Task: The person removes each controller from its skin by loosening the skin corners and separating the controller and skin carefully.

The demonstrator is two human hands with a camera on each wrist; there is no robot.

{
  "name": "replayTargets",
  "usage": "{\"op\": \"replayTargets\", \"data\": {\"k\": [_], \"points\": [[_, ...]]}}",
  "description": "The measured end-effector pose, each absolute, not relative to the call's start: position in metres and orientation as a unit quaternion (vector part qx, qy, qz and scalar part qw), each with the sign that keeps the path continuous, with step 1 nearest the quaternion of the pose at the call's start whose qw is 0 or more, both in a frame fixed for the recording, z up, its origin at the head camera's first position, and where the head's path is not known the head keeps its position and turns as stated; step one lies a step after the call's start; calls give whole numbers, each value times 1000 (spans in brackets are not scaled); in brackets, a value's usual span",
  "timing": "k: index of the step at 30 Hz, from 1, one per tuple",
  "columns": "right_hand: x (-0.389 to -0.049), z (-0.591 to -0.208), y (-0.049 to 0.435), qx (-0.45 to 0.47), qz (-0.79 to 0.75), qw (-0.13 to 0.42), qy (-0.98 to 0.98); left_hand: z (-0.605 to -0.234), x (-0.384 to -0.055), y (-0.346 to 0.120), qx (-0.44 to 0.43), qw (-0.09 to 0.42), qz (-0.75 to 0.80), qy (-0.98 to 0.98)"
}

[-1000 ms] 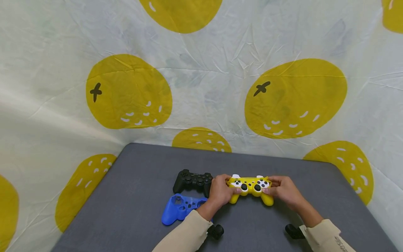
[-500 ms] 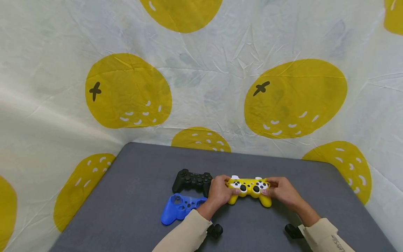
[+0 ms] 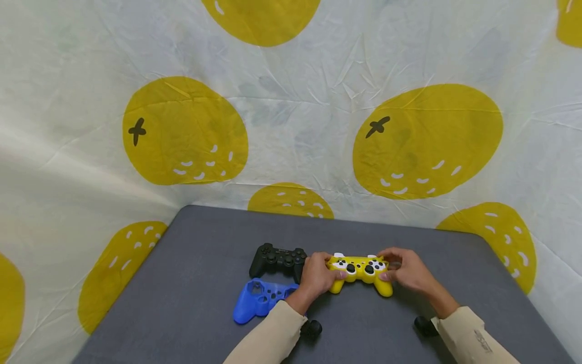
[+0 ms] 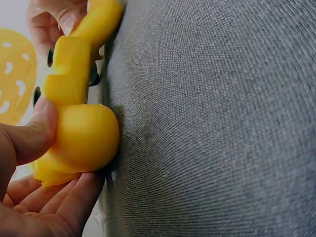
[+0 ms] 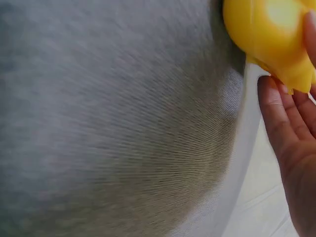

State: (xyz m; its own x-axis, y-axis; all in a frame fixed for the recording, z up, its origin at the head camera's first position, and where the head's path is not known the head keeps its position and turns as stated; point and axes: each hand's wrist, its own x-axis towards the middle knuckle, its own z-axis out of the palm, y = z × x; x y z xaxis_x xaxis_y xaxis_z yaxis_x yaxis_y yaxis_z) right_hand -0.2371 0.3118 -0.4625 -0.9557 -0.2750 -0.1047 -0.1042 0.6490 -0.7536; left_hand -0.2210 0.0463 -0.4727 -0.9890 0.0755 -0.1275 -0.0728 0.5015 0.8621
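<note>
In the head view, a white game controller (image 3: 359, 264) in a yellow silicone cover (image 3: 384, 287) is held by both hands, just right of the middle. My left hand (image 3: 317, 274) grips its left end, thumb on the front near the stick and fingers behind. My right hand (image 3: 407, 269) holds the right end, its thumb on the front face and its fingers at the far edge. From the left wrist view, the cover's rounded grip (image 4: 88, 138) lies close to the grey tabletop. In the right wrist view, fingertips (image 5: 269, 91) touch the cover's edge; the thumb is partly cut off.
A black game controller (image 3: 276, 260) lies just left of my left hand. Nearer me, a blue silicone controller cover (image 3: 260, 302) is partly hidden by my left wrist. The grey table (image 3: 200, 263) meets a white curtain (image 3: 300, 131) with yellow fruit prints.
The right hand's fingers have lifted and shifted along the controller's far right edge. The left hand keeps its grip. The controller stays almost in place.
</note>
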Motion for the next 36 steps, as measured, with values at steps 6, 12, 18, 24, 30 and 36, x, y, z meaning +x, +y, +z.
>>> {"op": "replayTargets", "data": {"k": [6,12,18,24,30,36], "points": [[-250,-460,317,-154,-405,142,890,-474,-220,49,-3,79,501,862],[-255,-461,321,-203,-418,144,874,-474,-220,50,-5,74,491,868],[-248,-464,316,-198,-395,93,892,-473,-221,48,-8,65,479,875],[-238,-457,303,-201,-315,55,926,-474,-220,48,-12,69,478,876],[-234,-454,296,-210,-289,63,932,-475,-220,49,-8,55,470,881],[-228,-450,290,-218,-243,-5,945,-475,-220,49,-6,53,474,879]]}}
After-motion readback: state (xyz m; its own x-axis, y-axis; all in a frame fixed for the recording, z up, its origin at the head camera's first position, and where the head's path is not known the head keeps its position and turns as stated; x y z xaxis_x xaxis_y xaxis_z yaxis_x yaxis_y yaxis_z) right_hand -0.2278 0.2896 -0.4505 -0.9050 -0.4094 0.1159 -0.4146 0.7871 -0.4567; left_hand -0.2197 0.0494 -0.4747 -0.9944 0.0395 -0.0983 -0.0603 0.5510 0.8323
